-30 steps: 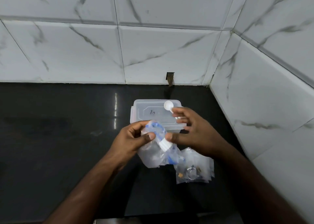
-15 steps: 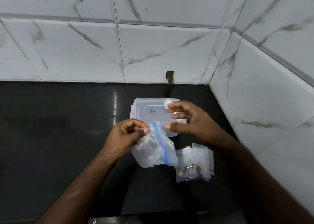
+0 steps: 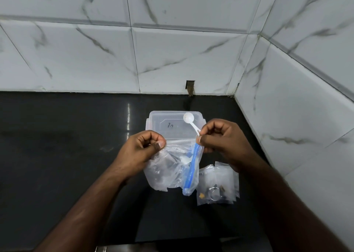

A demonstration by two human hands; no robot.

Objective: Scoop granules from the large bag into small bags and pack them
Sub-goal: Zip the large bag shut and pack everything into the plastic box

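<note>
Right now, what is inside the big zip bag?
Through the clear zip bag held by the left hand and right hand, a small white piece shows. Crumpled plastic blurs the rest; granules cannot be made out.

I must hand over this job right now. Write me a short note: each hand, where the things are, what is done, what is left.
Left hand: pinches the left edge of the large bag.
Right hand: pinches the bag's right edge and holds the white scoop.
The bag hangs between both hands over the counter, in front of the lidded box.
Small bags lie in a pile to the right.
Done: large bag gripped at its mouth.
Left: scoop, fill the small bags, pack.
</note>
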